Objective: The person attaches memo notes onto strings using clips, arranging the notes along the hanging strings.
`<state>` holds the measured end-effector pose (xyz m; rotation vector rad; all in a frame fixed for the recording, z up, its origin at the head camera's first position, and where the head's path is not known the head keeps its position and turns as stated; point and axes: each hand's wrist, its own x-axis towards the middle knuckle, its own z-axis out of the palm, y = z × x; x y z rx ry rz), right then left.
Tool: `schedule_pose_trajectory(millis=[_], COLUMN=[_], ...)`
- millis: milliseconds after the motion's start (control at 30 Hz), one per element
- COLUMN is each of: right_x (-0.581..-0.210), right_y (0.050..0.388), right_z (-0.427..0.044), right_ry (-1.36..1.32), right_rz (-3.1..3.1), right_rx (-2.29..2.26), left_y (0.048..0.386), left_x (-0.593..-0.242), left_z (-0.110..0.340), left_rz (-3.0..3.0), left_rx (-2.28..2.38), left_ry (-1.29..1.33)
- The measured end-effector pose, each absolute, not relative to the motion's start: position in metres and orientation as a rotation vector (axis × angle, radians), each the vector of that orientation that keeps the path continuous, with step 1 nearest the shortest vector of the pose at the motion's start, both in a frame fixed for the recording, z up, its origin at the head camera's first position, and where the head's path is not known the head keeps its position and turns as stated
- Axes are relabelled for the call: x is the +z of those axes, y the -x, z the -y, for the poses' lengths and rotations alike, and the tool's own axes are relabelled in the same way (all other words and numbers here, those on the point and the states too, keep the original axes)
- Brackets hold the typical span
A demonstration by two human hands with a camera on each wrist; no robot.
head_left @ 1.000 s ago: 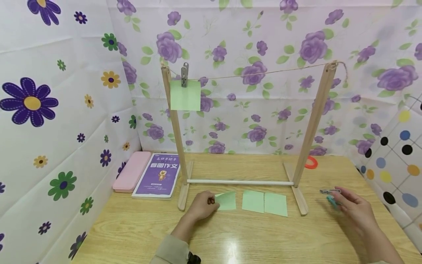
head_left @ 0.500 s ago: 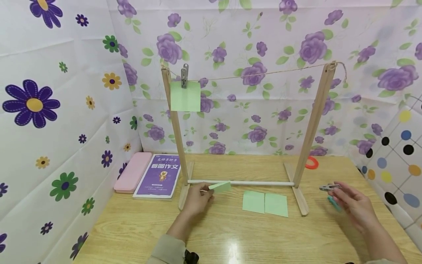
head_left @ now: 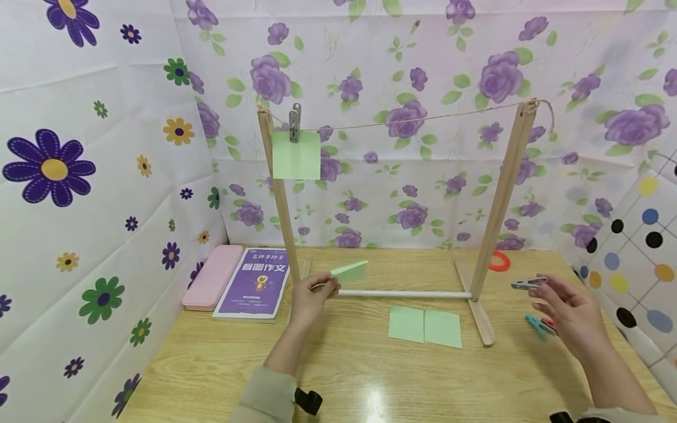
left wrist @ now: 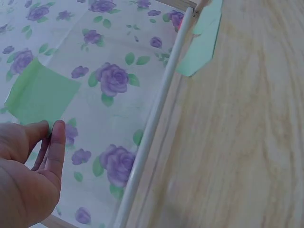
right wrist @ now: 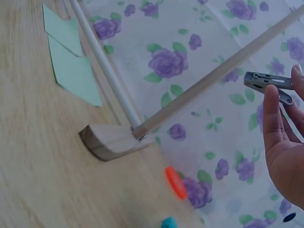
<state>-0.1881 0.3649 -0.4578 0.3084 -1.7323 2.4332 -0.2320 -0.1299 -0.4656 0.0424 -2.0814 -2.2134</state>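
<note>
My left hand (head_left: 312,299) pinches a green paper square (left wrist: 45,92) at its edge between thumb and fingers, in the air near the left post. A grey clothespin (right wrist: 268,81) is held between the thumb and fingers of my right hand (head_left: 568,314), above the table to the right of the rack. Another green paper (head_left: 297,158) hangs from the string (head_left: 381,123) by a grey clothespin (head_left: 294,124). Two more green squares (head_left: 406,324) lie side by side on the table in front of the white rod (head_left: 407,294). Below my right hand are teal and red clothespins (head_left: 538,325), partly hidden.
The wooden rack's right post (head_left: 502,205) stands between my hands, its foot (head_left: 482,323) reaching toward me. A purple book (head_left: 252,285) and a pink case (head_left: 213,276) lie at the left. Behind the right post sits a red ring (head_left: 499,261). Floral cloth surrounds the table.
My left hand has lifted a green paper square off the table, up and away from me. My right hand has raised the grey clothespin, uncovering more of the clothespins below.
</note>
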Motion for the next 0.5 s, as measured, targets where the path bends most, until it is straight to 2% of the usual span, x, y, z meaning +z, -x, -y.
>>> schedule_pose_trajectory(millis=[500], right_x=[-0.401], right_y=[0.191], right_z=[-0.331], right_ry=[-0.511], right_rz=[1.946], right_rx=[2.06], left_y=[0.238], left_x=[-0.423], left_z=[0.119], left_rz=[2.025], left_rx=[-2.223], left_ry=[0.018])
